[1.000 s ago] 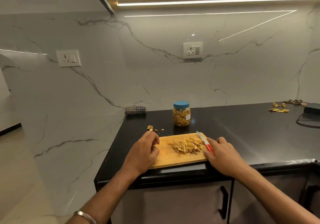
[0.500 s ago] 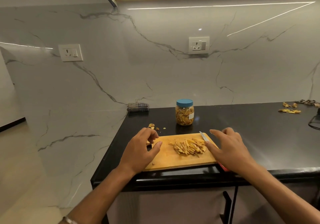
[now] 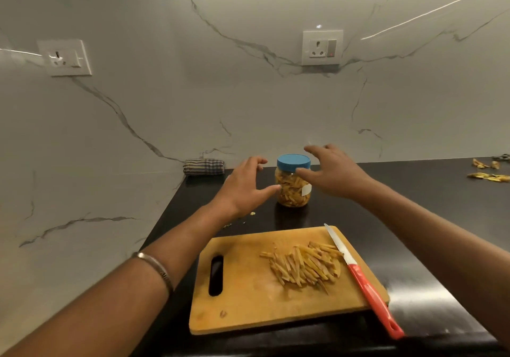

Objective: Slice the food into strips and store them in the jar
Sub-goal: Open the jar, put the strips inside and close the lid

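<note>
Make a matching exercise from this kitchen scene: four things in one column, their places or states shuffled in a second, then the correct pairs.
Things:
1. knife
2. jar
3. folded cloth
4. cut strips

Places or states:
A. piled on the cutting board
B. against the wall at the counter's back corner
C. lid on, between the two hands
D. lying along the board's right edge

Pairs: 1-D, 2-C, 3-B, 4-A

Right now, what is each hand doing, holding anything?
Left hand: open, holding nothing, beside the jar.
Right hand: open, holding nothing, reaching at the jar's blue lid.
</note>
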